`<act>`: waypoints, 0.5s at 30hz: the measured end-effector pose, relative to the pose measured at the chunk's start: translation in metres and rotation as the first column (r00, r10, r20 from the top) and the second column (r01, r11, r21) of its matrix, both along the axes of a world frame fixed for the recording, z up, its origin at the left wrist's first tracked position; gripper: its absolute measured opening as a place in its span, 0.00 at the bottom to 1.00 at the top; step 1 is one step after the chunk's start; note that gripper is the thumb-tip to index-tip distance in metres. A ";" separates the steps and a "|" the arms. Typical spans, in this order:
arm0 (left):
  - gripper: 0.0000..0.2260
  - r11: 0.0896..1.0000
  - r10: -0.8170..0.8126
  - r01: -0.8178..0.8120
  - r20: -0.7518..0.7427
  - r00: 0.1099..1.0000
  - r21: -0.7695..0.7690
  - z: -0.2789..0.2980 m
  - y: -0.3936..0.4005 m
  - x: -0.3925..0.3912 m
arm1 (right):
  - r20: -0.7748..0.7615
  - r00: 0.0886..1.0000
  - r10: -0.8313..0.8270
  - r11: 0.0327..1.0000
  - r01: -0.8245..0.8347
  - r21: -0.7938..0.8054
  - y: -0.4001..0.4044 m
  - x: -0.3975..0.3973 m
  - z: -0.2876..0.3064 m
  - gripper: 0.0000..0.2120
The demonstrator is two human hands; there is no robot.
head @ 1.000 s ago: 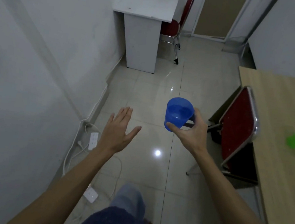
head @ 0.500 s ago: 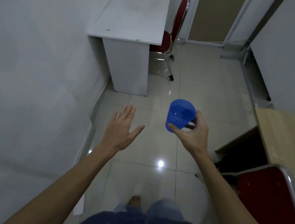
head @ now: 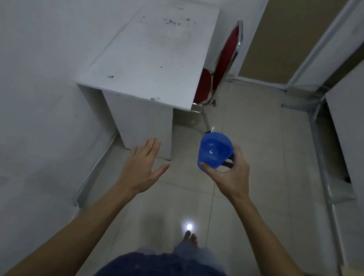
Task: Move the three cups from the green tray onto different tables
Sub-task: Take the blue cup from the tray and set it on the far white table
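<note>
Carrying the blue cup (head: 214, 151) upright in my right hand (head: 228, 177), its grip closed round the base, left hand (head: 142, 167) spread and empty, I judge this delivery half done: the white worktop (head: 154, 55) ahead awaits it.

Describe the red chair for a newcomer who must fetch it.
Find the white table against the left wall. The red chair is tucked at its right edge, near the doorway; its red padding and chrome frame are the only strong colour there.
</note>
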State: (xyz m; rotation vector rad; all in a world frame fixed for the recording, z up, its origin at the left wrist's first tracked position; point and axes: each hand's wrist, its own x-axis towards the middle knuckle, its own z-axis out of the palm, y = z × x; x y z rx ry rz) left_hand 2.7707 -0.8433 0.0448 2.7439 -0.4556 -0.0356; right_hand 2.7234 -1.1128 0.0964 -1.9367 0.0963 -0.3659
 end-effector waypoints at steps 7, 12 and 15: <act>0.38 0.986 0.146 -0.149 -0.041 0.988 -0.078 -0.010 -0.026 0.164 | -0.044 0.996 0.074 0.997 -0.074 -0.004 -0.031 0.192 0.000 0.33; 0.39 0.975 0.178 -0.183 -0.051 0.983 -0.122 -0.029 -0.032 0.291 | -0.064 0.995 0.075 0.997 -0.074 0.020 -0.035 0.326 -0.017 0.33; 0.37 0.969 0.199 -0.207 -0.071 0.977 -0.133 -0.036 -0.035 0.366 | -0.108 0.992 0.064 0.997 -0.060 0.043 -0.034 0.403 -0.025 0.33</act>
